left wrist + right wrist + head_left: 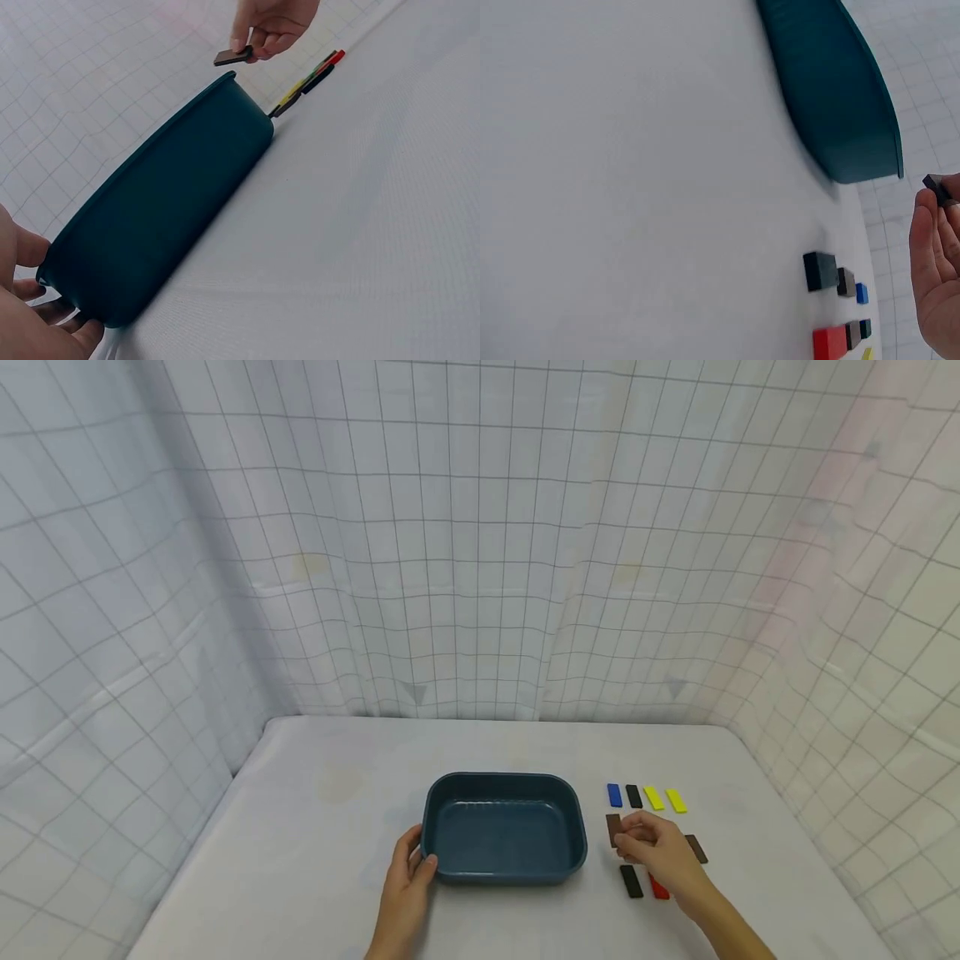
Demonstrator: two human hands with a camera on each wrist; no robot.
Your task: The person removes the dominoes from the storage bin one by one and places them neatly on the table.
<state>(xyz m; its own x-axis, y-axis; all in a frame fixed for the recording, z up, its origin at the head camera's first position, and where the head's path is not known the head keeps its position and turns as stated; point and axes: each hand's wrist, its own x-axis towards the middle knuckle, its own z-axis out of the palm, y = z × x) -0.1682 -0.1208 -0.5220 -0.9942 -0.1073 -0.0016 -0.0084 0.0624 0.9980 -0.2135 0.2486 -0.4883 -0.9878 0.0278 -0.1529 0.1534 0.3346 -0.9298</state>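
Note:
A dark teal plastic tub (504, 878) stands upright on the white table, its inside bare. My left hand (406, 883) grips the tub's left front corner, thumb by the rim and fingers along the outer wall. Right of the tub, my right hand (660, 850) pinches a small flat brown block (231, 57) between thumb and fingertips, held up off the table. In the right wrist view this held block (936, 189) shows only as a dark end at the fingertips. Below and around that hand lie a black block (631, 882) and a partly covered red block (658, 887).
Behind the right hand lie a blue block (614, 795), another black block (633, 796) and two yellow blocks (677, 801). A brown block (697, 849) lies to its right. White gridded curtains (480, 568) enclose the table (322, 827) at the back and sides.

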